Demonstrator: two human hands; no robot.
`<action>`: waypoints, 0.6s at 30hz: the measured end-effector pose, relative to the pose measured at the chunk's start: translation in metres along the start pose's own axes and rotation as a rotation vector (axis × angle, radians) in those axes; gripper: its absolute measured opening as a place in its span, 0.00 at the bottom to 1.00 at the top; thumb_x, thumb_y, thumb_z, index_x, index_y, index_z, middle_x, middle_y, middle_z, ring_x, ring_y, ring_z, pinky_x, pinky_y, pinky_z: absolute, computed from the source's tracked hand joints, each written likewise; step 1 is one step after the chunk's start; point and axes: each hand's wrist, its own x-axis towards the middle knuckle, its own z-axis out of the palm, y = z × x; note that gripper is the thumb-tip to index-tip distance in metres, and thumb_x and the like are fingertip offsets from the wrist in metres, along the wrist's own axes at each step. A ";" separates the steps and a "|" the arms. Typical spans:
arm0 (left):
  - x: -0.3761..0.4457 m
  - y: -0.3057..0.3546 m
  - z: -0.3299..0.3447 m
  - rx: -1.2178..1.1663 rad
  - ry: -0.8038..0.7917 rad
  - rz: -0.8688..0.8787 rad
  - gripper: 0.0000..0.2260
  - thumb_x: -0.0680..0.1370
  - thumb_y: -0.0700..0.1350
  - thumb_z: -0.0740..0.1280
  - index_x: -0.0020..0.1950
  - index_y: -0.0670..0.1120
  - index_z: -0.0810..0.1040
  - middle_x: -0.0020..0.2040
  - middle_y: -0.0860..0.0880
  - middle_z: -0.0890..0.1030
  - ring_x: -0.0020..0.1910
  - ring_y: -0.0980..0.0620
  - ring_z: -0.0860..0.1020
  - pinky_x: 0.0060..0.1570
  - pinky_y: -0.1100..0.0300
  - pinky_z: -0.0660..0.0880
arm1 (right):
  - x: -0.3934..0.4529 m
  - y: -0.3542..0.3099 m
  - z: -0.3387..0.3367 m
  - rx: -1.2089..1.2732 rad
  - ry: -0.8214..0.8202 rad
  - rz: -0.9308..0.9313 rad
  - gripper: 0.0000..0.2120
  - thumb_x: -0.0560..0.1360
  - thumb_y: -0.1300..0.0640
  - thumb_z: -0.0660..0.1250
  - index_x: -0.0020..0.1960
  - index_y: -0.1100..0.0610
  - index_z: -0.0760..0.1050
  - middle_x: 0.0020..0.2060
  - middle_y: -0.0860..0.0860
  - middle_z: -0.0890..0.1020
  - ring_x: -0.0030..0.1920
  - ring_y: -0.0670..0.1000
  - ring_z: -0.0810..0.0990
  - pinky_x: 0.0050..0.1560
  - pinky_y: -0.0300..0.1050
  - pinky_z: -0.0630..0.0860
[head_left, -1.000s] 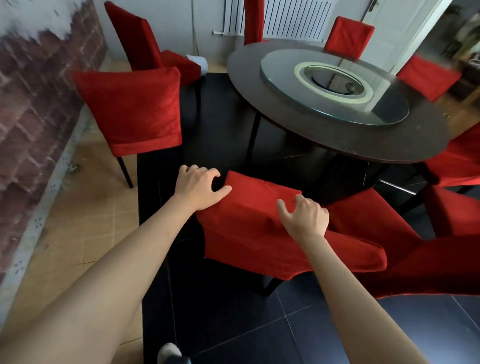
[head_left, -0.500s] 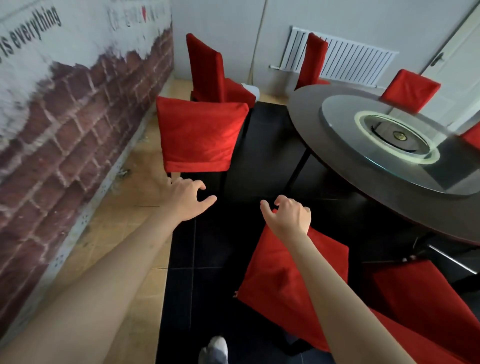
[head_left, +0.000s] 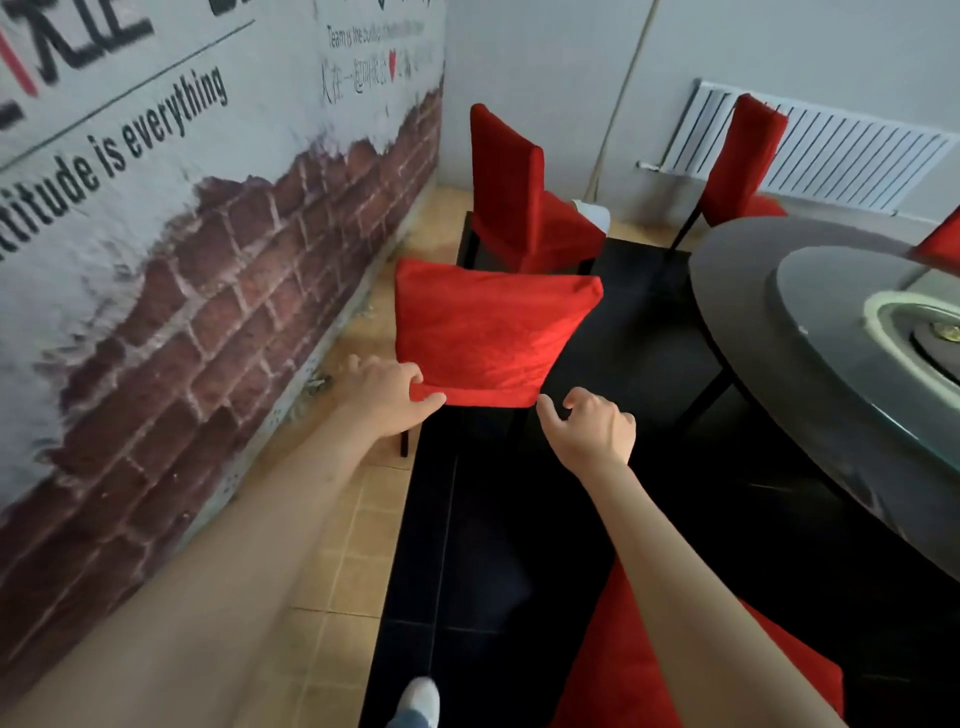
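A chair with a red fabric cover (head_left: 488, 332) stands in front of me with its back toward me, by the brick-pattern wall. My left hand (head_left: 387, 395) pinches the lower left hem of the cover between thumb and fingers. My right hand (head_left: 592, 431) hovers just right of the lower right corner of the cover, fingers loosely curled, holding nothing. The chair's dark legs (head_left: 404, 447) show below the hem.
A round dark table (head_left: 769, 374) with a glass turntable (head_left: 852, 353) fills the right side. More red-covered chairs stand behind (head_left: 519, 208), at the radiator (head_left: 743, 156) and under my right arm (head_left: 634, 675). The painted brick wall (head_left: 208, 312) runs along the left. My shoe (head_left: 418, 699) is below.
I have let go of the chair by the table, turned left and stepped toward the chair by the wall. My left hand now pinches its cover's hem; my right hand has come beside it.
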 end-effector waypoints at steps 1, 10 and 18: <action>0.017 -0.001 -0.003 0.000 0.018 -0.006 0.25 0.74 0.69 0.57 0.58 0.53 0.78 0.56 0.50 0.81 0.60 0.46 0.74 0.63 0.47 0.62 | 0.017 -0.003 0.004 0.007 0.002 -0.004 0.25 0.76 0.37 0.56 0.46 0.57 0.78 0.32 0.47 0.74 0.36 0.52 0.72 0.49 0.49 0.64; 0.132 -0.018 -0.008 0.036 -0.017 -0.054 0.28 0.75 0.69 0.56 0.63 0.52 0.76 0.56 0.51 0.81 0.59 0.47 0.76 0.66 0.46 0.64 | 0.134 -0.031 0.040 0.045 -0.060 -0.038 0.25 0.76 0.37 0.56 0.46 0.58 0.77 0.35 0.50 0.80 0.39 0.53 0.79 0.50 0.49 0.63; 0.261 -0.014 -0.004 0.037 0.013 0.052 0.28 0.74 0.70 0.57 0.64 0.52 0.75 0.58 0.50 0.80 0.60 0.47 0.76 0.65 0.45 0.64 | 0.233 -0.041 0.068 0.005 -0.076 0.033 0.26 0.75 0.36 0.56 0.50 0.58 0.78 0.37 0.50 0.80 0.43 0.55 0.79 0.53 0.50 0.64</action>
